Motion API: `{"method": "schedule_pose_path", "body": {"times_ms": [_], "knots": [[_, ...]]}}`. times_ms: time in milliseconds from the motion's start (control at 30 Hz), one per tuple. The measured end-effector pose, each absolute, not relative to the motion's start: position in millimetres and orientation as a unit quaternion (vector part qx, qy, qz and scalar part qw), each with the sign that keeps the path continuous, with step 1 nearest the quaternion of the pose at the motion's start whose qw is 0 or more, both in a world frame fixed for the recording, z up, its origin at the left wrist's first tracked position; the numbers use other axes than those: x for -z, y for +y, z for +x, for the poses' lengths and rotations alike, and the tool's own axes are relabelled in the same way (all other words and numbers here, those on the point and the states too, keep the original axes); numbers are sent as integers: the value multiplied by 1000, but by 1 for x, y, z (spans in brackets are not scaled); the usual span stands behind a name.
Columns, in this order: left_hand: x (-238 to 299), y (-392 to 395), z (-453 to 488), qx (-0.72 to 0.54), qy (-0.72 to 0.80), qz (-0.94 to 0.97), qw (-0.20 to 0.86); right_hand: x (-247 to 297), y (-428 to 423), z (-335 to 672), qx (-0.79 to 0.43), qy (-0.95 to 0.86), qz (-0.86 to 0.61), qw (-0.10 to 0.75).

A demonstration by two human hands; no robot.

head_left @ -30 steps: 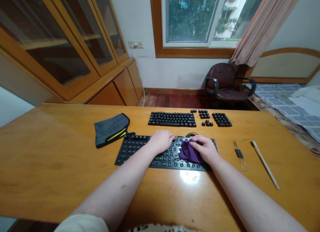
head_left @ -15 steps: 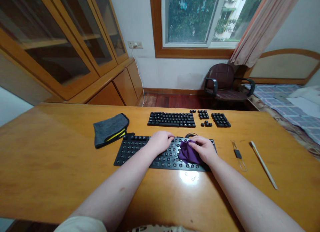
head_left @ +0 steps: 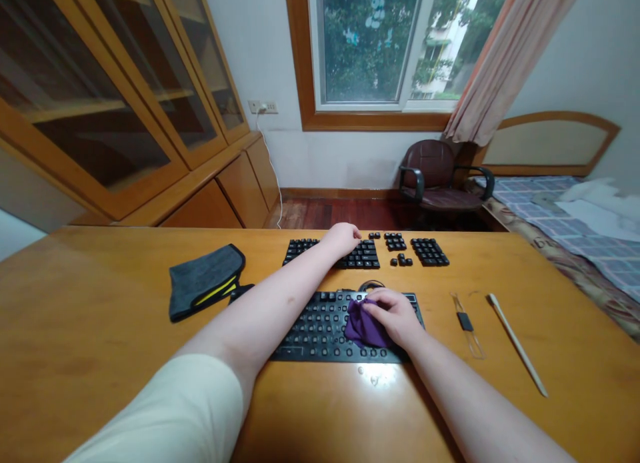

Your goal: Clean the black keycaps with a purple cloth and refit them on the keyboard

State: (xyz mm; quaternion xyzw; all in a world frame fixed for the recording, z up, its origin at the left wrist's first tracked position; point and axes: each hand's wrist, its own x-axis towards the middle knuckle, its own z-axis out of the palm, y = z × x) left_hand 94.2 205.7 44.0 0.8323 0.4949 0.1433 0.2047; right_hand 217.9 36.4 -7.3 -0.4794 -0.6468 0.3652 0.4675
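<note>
I see the right grip (head_left: 399,318) closed, its thumb and fingers pinching the purple cloth (head_left: 367,328), which lies upon the right part of the black keyboard base (head_left: 320,330). The left grip (head_left: 341,240) is above the main block of keycaps (head_left: 369,255); its fingers are bent and partly hidden, so I cannot tell how far they open or whether they hold something. On the worktop (head_left: 100,330), the wire tool (head_left: 465,322) and the slim brush (head_left: 519,348) lie at right, the folded grey cloth (head_left: 200,278) at left.

White glare (head_left: 384,379) on the desk (head_left: 310,413)
</note>
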Motion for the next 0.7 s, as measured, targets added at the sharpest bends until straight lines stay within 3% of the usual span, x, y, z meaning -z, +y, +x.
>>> {"method": "schedule_pose_path", "body": {"times_ms": [700], "knots": [[1,263,163,-131,545,794,235,5,39,217,-389,-632,-466,482]]}}
